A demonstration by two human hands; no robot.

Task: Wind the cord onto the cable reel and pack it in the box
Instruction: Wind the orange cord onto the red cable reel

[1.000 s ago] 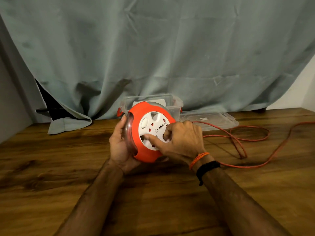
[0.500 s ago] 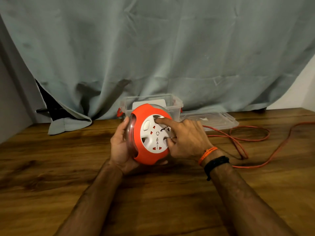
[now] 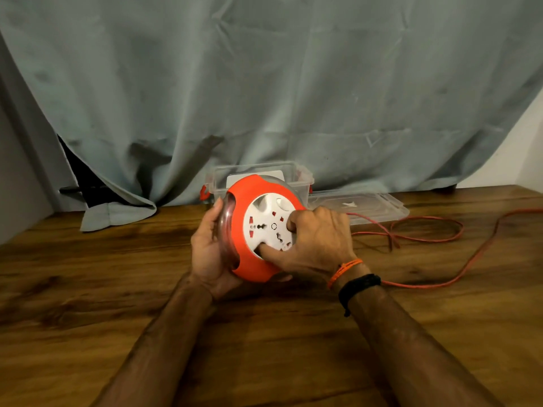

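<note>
A grey-green curtain [image 3: 264, 83] hangs behind your fingers, and a wooden table [image 3: 88, 304] spreads beneath them. The clear plastic box [image 3: 299, 176] stands open at the foot of the curtain, just beyond your fingertips, with its lid [image 3: 379, 205] lying flat to the right of it. The orange cord [image 3: 440, 286] trails loose over the table to the right of your right wrist, looping once near the lid and running off the right edge. You hold the cable reel [image 3: 249, 262] on its edge between your hands, white socket face towards you. Your left hand [image 3: 207, 251] cups its clear back rim, fingers curled behind it and thumb up along the edge. Your right hand [image 3: 317, 242] rests on the white face, fingers bent, one fingertip pushed into a recess near the lower orange rim.
</note>
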